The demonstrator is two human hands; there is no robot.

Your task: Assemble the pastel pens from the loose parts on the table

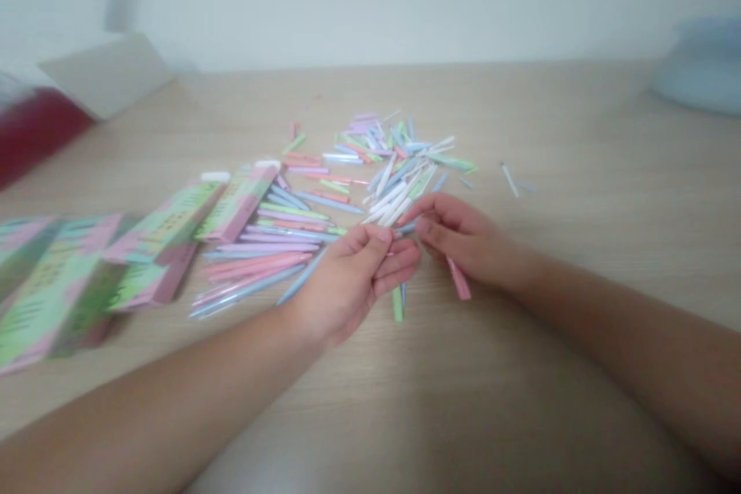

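My left hand (362, 270) and my right hand (463, 235) meet near the middle of the table. Between their fingertips is a thin blue pen piece (407, 228), blurred by motion; both hands pinch it. A pink piece (459, 279) sticks out below my right hand, partly hidden by the palm. Below the fingers, between the hands, a green piece (397, 303) shows beside a thin blue one. Just beyond my fingers is a heap of white, blue and green pen parts (399, 189). Left of my left hand are rows of pink, purple and blue pens (260, 262).
Several pink and green boxes (167, 220) lie at the left. Behind them stand an open carton flap (109, 73) and a red object (40, 131). A white stick (509, 179) lies right of the heap. A pale blue bundle (703, 65) sits at the far right.
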